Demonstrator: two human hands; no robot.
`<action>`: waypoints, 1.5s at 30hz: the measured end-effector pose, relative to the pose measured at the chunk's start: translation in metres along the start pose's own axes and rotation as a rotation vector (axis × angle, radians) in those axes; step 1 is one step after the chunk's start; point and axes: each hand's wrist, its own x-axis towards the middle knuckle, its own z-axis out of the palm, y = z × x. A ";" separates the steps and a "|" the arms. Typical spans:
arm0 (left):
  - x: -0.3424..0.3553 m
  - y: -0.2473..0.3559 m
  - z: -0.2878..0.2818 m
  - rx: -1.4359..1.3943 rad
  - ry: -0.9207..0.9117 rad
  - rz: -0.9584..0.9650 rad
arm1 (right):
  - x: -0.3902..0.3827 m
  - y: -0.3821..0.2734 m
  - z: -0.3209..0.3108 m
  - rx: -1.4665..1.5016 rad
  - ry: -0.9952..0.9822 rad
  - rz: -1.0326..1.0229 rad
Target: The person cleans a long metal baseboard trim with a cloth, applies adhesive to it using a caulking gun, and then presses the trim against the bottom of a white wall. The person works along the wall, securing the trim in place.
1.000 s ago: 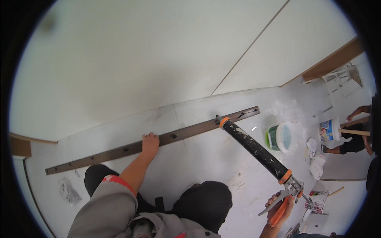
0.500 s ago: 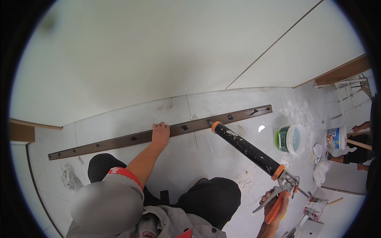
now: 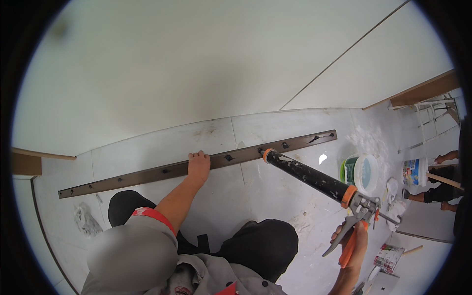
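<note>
A green-labelled white tub (image 3: 360,172), seemingly paste-filled, is sitting on the floor (image 3: 275,196) by a small labelled can (image 3: 388,257). The right hand (image 3: 355,241) is gripping the caulking gun (image 3: 314,179), nozzle touching the brown strip (image 3: 147,173); the left hand (image 3: 198,166) is pressing it flat

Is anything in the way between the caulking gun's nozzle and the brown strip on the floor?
Nothing visible. The caulking gun, held in the right hand, has its orange nozzle tip right at the brown strip. The left hand presses the strip further left, clear of the nozzle.
</note>
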 end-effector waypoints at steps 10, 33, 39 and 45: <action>-0.003 -0.002 -0.004 -0.010 -0.058 -0.015 | -0.020 -0.041 -0.013 -0.217 -0.167 -0.189; -0.093 0.096 -0.094 -2.763 -0.237 -0.426 | 0.045 -0.001 0.021 -0.043 -0.532 0.057; -0.087 0.093 -0.094 -2.709 -0.223 -0.601 | 0.038 -0.015 0.035 -0.215 -0.619 -0.034; -0.082 0.088 -0.095 -2.754 -0.155 -0.631 | 0.005 -0.036 0.067 -0.063 -0.498 0.036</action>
